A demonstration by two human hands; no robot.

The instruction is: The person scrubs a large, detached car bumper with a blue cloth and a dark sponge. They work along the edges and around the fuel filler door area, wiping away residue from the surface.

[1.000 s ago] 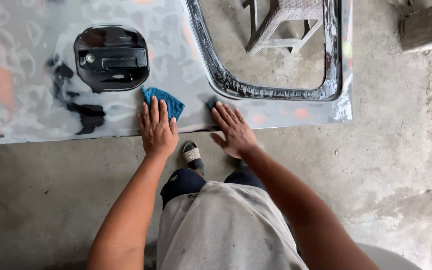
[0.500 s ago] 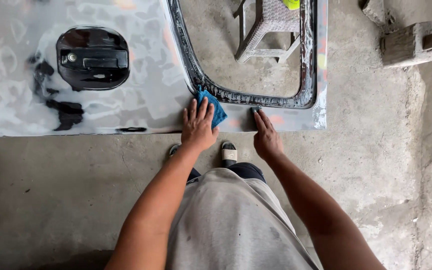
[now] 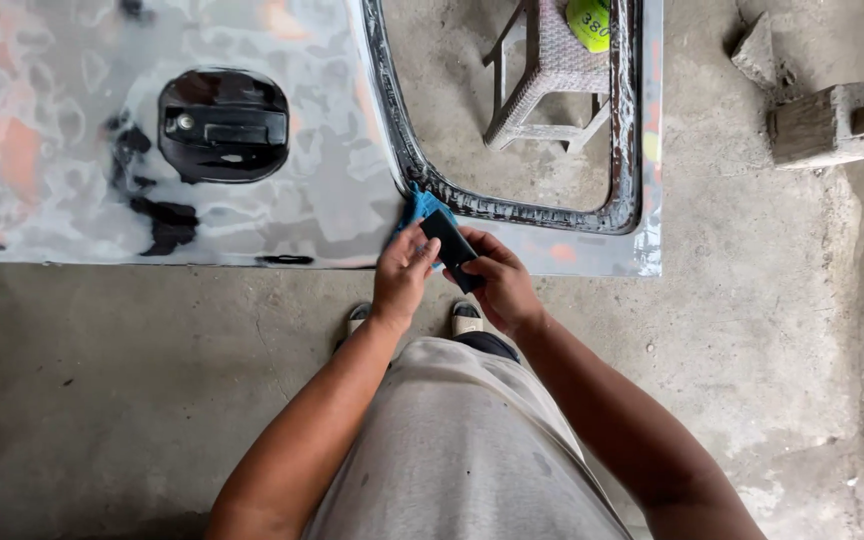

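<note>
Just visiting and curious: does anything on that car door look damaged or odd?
Yes. The car door lies flat, its paint rubbed away into grey and orange patches, and the window opening has no glass; a stool shows through it.

Single head camera, looking steeply down, close over sanded panel [image 3: 72,130].

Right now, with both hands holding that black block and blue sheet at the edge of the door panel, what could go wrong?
1. The small black rectangular block is pinched between the left hand and right hand over bare concrete floor; it could slip and drop.
2. The blue abrasive sheet lies against the black window-frame seal and might scuff it.
</note>
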